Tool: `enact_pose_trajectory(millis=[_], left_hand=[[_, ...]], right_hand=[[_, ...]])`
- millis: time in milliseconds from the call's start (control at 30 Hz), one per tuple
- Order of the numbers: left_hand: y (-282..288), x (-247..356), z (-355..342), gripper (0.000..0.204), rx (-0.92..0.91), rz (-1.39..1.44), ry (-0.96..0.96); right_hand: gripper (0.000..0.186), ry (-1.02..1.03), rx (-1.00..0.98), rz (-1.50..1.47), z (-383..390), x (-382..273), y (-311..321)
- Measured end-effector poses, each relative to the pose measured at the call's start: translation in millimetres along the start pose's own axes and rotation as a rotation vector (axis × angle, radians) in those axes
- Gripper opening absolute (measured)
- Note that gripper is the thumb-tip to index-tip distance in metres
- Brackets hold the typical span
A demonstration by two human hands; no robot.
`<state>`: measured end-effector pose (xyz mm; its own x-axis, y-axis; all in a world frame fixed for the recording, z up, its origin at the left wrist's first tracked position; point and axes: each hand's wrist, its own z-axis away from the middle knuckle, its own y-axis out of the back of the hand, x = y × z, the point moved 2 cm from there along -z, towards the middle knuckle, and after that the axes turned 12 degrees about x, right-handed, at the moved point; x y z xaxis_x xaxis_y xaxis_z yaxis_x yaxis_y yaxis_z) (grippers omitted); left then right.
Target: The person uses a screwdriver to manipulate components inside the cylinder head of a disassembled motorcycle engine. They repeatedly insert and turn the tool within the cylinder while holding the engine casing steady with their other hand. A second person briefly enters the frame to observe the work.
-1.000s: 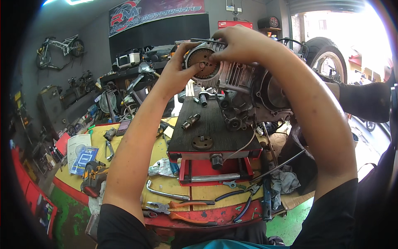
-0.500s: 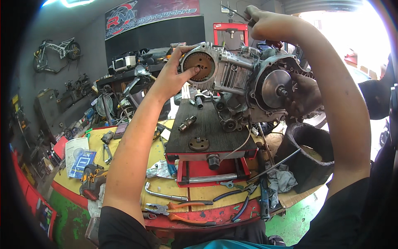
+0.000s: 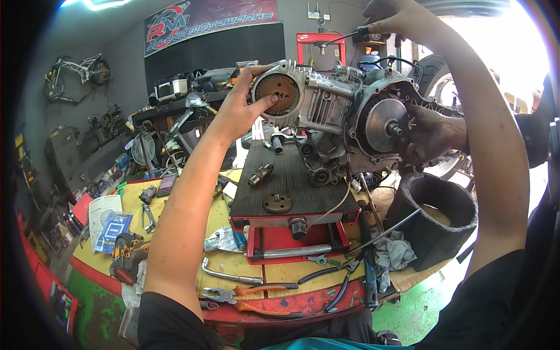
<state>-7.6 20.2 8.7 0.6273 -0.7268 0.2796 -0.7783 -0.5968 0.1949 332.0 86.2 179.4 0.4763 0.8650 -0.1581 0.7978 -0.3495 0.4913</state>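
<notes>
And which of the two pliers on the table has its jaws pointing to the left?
The orange-handled pliers. Their jaws point left, while those of the blue-handled pliers point right.

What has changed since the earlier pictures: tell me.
The right hand has left the brown sprocket and moved up and to the right, holding a thin rod-like tool. The left hand stays on the engine, thumb against the sprocket. The loose metal parts stay on the black ribbed platform.
</notes>
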Motion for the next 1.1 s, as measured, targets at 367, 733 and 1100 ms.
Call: enact_pose_trajectory(millis=[367, 733, 1100], left_hand=[[-5, -2, -2, 0.054, -0.022, 0.044, 0.010], [-2, -3, 0, 0.054, -0.018, 0.049, 0.056], [0, -9, -2, 0.054, 0.011, -0.063, 0.003]], right_hand=[[0.041, 0.027, 0.559, -0.438, -28, 62, -17], [0.049, -0.080, 0.512, -0.343, -36, 61, -49], [0.055, 0.077, 0.509, -0.225, -68, 83, -54]])
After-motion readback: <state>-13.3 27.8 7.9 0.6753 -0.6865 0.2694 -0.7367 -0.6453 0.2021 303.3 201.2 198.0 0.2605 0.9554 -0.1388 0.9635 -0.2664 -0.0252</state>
